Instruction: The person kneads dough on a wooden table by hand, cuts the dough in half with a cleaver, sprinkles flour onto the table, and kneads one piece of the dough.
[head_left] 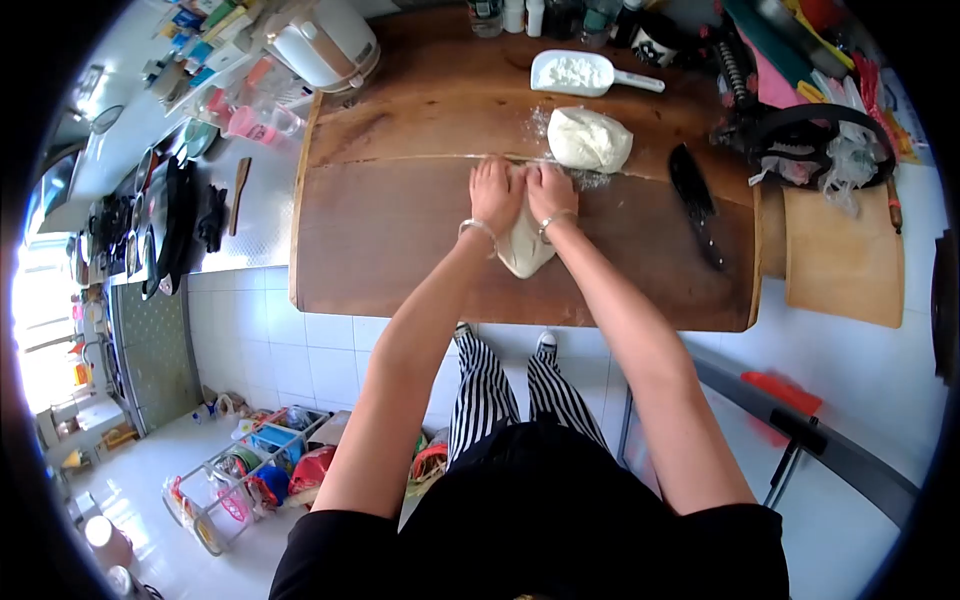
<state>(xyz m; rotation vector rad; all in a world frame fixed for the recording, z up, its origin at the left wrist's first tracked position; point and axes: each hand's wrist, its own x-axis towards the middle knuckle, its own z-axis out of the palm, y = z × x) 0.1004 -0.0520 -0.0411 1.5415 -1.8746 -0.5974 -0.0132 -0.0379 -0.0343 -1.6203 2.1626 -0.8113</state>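
A long flattened piece of dough [527, 256] lies on the wooden board [390, 230], its pointed near end showing between my wrists. My left hand [494, 193] presses on the dough's far part from the left, fingers curled over it. Close beside it, my right hand [548, 193] bears down on the same dough, fingers bent. Both palms hide the far end. Just beyond my right hand sits a second, rounded lump of dough [590, 140] with loose flour around it. Behind that lump lies a white scoop [572, 73] holding flour.
A black-bladed knife [692, 190] lies at the board's right. Bottles [487, 15] line the back edge, and a white kettle [325, 45] stands at the back left. A black-rimmed basket [820, 125] with plastic bags is at right, above a tan board [843, 255].
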